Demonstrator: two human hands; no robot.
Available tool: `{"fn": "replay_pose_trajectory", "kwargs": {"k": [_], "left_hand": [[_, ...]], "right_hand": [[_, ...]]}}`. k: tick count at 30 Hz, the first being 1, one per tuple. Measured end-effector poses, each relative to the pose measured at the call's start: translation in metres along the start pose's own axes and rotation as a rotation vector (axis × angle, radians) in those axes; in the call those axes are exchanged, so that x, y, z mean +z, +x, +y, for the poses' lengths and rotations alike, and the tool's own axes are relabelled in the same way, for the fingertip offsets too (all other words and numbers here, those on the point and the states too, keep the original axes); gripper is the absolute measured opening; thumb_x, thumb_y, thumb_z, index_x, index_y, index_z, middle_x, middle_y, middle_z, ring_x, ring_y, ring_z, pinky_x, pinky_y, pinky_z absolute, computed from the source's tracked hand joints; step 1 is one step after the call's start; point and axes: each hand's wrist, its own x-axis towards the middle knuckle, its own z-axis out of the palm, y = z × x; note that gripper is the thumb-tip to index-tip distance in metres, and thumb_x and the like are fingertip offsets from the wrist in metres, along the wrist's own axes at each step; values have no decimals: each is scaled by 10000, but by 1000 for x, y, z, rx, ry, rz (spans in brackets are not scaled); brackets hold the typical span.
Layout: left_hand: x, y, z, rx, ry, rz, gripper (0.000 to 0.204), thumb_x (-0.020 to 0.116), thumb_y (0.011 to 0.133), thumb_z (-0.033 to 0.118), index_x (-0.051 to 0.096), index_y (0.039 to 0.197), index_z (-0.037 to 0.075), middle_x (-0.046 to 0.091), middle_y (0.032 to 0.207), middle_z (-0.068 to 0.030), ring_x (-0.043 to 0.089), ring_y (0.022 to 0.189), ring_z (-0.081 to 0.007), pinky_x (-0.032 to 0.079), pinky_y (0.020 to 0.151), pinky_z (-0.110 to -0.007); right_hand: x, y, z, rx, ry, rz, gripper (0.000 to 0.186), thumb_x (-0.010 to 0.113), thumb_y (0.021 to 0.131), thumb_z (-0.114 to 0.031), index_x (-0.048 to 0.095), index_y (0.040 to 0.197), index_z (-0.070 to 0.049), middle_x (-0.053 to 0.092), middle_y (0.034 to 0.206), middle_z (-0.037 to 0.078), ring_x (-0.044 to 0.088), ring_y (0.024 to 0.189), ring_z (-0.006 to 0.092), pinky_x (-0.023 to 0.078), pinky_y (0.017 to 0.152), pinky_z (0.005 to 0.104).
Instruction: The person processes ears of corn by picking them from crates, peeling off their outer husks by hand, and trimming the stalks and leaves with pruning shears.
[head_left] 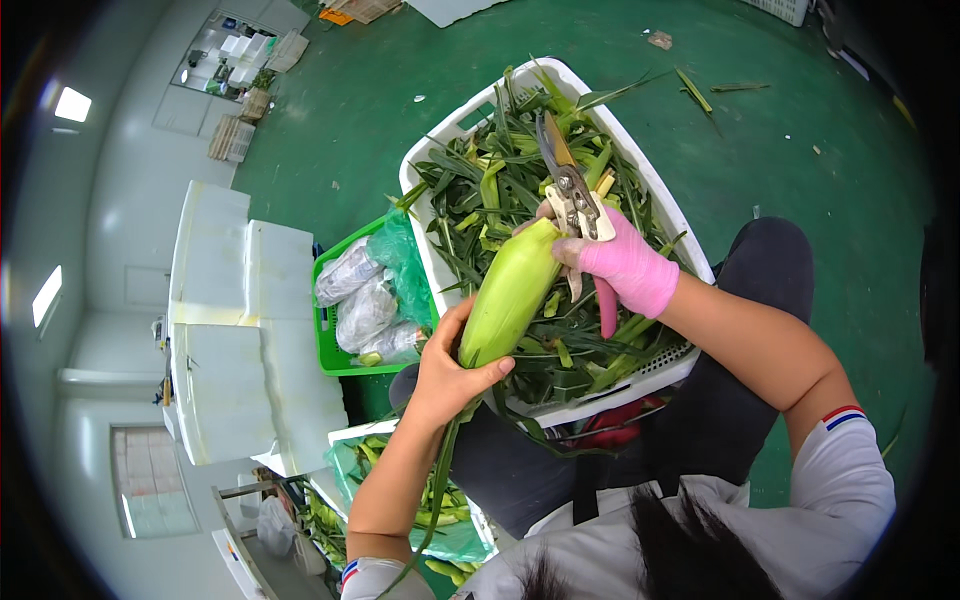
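Note:
My left hand (448, 372) is closed around the lower part of an ear of corn (508, 300) in its pale green husk. The ear is tilted, its upper end leaning toward my right hand (628, 268), which has a pink covering over the palm and wrist. In that hand are pruning shears (572, 195) with pale and red handles, their blades pointing up and away from me. My right fingertips also touch the top end of the ear. Beneath both hands, a white plastic basket (425, 240) is heaped with cut green husks and leaves (490, 190).
Left of the basket, a green crate (326, 345) holds plastic-wrapped bundles and a green bag. White foam boxes (222, 385) are stacked farther left. By my left forearm, another white container (483, 530) holds green husked ears. Leaf scraps (693, 90) lie on the green floor.

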Motion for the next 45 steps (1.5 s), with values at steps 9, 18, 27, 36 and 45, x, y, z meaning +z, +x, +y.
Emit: {"fn": "replay_pose_trajectory", "kwargs": {"k": [9,18,27,36,45], "left_hand": [[30,-7,-14,-319,-764,-344,948,624,787,630,312,1419,-3,516,1284,-222,644,1005,-318,583,684,-341],[-17,-25,-30,206,452,-154,664,805,702,177,505,1278,39,655,937,-80,655,826,-175,535,714,-314],[-35,6,45,1041,1357,33,381,594,743,116,616,1112,207,599,896,14,589,839,-150,427,941,-421],[88,3,-28,291,-355,408,559,550,874,67,342,1393,58,328,1441,-188,352,1334,-284,280,1090,-389],[84,7,-68,-238,-1072,263,557,578,924,352,372,1353,62,545,1210,-150,568,1105,-287,500,915,-434]], "right_hand": [[-12,0,-17,36,-180,-23,405,596,755,-204,528,1122,-47,533,938,17,510,810,106,466,683,257],[-66,49,-63,-506,-1057,704,355,617,819,-199,534,1117,-23,619,835,108,641,783,217,526,727,357],[24,-21,-17,331,-406,-380,529,725,755,-221,489,1177,-9,583,978,90,590,876,155,501,741,309],[30,-35,34,13,-516,172,554,747,716,-177,468,1158,10,597,961,135,606,915,237,490,811,339],[23,-31,0,224,-811,-229,630,747,733,-287,477,1226,-1,630,1033,169,638,936,310,505,820,366]]}}
